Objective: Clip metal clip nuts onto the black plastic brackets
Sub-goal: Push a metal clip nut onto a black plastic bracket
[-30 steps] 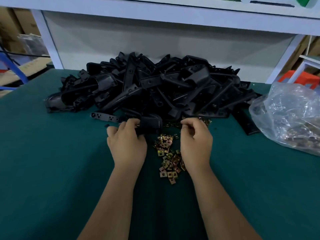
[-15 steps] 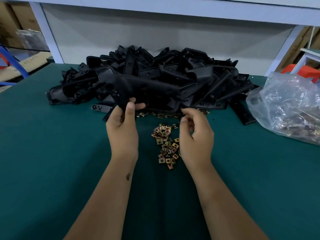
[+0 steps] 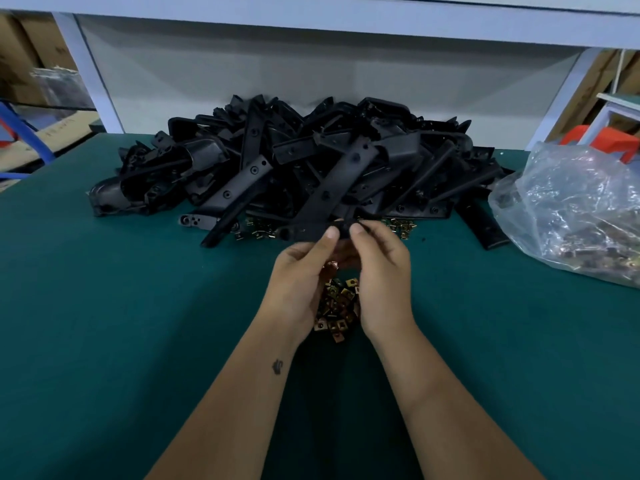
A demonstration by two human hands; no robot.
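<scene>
Holding one bracket (image 3: 329, 199) between them, both hands hover above the green mat (image 3: 121, 323), raised just in front of the bracket heap (image 3: 294, 161).

Left hand (image 3: 299, 282) — palm turned inward, thumb up, its tip pressed on the near end of the bracket; fingers curl beneath and pinch it. Forearm runs in from the lower left, a small dark mark on the inner wrist.

Right hand (image 3: 382, 275) — back toward the camera, thumb tip pressed on the same near end, just beside the left thumb; fingers curled under, gripping. Whether a clip nut sits under the thumbs cannot be told, as they cover that spot.

Bracket — long, flat, black, with holes along its length; it rises tilted from the thumbs up and right, its far end over the heap.

Heap — black brackets piled at the back of the mat, against the pale wall.

Clip nuts (image 3: 337, 306) — brass-coloured, loose on the mat on the near side of the heap, seen between the wrists; more (image 3: 259, 230) lie scattered along the heap's front edge.

Plastic bag (image 3: 571, 216) — clear, crumpled, right of the heap, holding more nuts.
</scene>
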